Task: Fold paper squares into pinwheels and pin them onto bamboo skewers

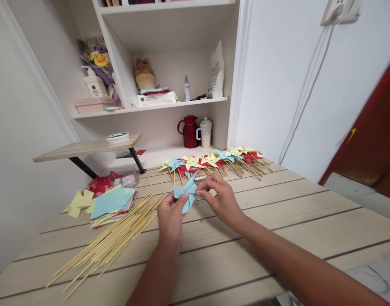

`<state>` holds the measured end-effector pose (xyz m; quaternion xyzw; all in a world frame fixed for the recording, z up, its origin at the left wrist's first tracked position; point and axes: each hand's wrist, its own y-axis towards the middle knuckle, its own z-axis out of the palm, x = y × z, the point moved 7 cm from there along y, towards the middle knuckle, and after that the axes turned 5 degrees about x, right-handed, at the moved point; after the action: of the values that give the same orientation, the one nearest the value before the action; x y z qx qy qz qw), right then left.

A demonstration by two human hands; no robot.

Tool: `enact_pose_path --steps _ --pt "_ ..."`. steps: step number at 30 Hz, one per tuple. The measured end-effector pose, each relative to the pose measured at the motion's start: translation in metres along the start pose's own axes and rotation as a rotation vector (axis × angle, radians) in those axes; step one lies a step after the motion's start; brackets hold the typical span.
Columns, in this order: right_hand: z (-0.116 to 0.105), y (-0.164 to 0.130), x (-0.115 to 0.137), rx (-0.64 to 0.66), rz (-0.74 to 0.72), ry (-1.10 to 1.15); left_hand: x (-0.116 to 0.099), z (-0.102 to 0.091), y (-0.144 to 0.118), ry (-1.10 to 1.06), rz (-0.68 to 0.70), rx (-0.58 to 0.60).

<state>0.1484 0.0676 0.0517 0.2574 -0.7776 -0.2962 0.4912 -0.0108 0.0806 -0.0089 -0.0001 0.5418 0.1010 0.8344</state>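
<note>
A light blue paper pinwheel [189,192] is held above the table, pinched between the thumb and fingers of my left hand [172,214]. No stick shows on it. My right hand [220,197] is at its right edge, thumb and forefinger pinched together; whatever lies between those fingertips is too small to make out. A few tiny shiny pieces [199,199] lie on the table beneath the right fingers. Behind both hands, many finished pinwheels [210,160] on sticks lie in a row, in yellow, blue and red.
Thin wooden sticks [115,238] lie in a loose pile on the left. Behind them is a stack of coloured paper squares [109,202], with folded yellow paper [78,204] beside it. A small raised shelf [86,147], a red jug [190,132] and a tumbler [205,133] stand farther back.
</note>
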Motion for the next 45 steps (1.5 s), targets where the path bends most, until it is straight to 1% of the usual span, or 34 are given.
enact_pose_path --steps 3,6,8,10,12,15,18,21,23,25,28,33,38,42,45 --pt "-0.001 0.000 -0.002 -0.003 0.016 0.003 0.002 -0.004 0.003 0.034 -0.007 -0.018" --pt "0.000 0.002 -0.012 0.013 0.047 -0.013 0.003 -0.014 0.009 0.089 0.007 -0.066" --pt "-0.002 0.002 -0.025 -0.003 0.098 -0.001 0.003 -0.023 0.013 0.106 0.034 -0.129" --pt "-0.009 0.002 -0.043 -0.064 0.195 0.056 0.005 -0.030 0.015 0.093 0.038 -0.167" --pt "-0.011 0.000 -0.062 -0.080 0.316 0.155 0.008 -0.030 0.017 0.061 0.016 -0.150" --pt "-0.006 -0.001 -0.075 -0.028 0.430 0.320 0.010 -0.023 0.016 0.013 -0.016 -0.079" --pt "0.005 -0.004 -0.075 0.071 0.525 0.494 0.008 -0.018 0.014 -0.006 -0.022 -0.038" --pt "0.020 -0.007 -0.068 0.223 0.607 0.644 0.007 -0.012 0.012 -0.001 -0.038 0.012" --pt "0.027 -0.009 -0.063 0.302 0.622 0.711 0.008 -0.007 0.011 0.003 -0.059 0.064" --pt "0.029 -0.010 -0.061 0.335 0.621 0.742 0.009 -0.004 0.010 0.011 -0.067 0.104" --pt "0.030 -0.010 -0.059 0.343 0.617 0.743 0.010 -0.002 0.009 0.029 -0.062 0.120" --pt "0.029 -0.010 -0.059 0.309 0.616 0.705 0.012 -0.002 0.009 0.057 -0.072 0.132" --pt "0.030 -0.012 -0.061 0.291 0.631 0.645 0.015 0.006 0.005 0.076 -0.109 0.196" --pt "0.029 -0.013 -0.064 0.267 0.652 0.624 0.017 0.010 0.003 0.047 -0.158 0.244" --pt "0.024 -0.013 -0.067 0.222 0.675 0.626 0.015 0.007 0.004 0.025 -0.164 0.220"
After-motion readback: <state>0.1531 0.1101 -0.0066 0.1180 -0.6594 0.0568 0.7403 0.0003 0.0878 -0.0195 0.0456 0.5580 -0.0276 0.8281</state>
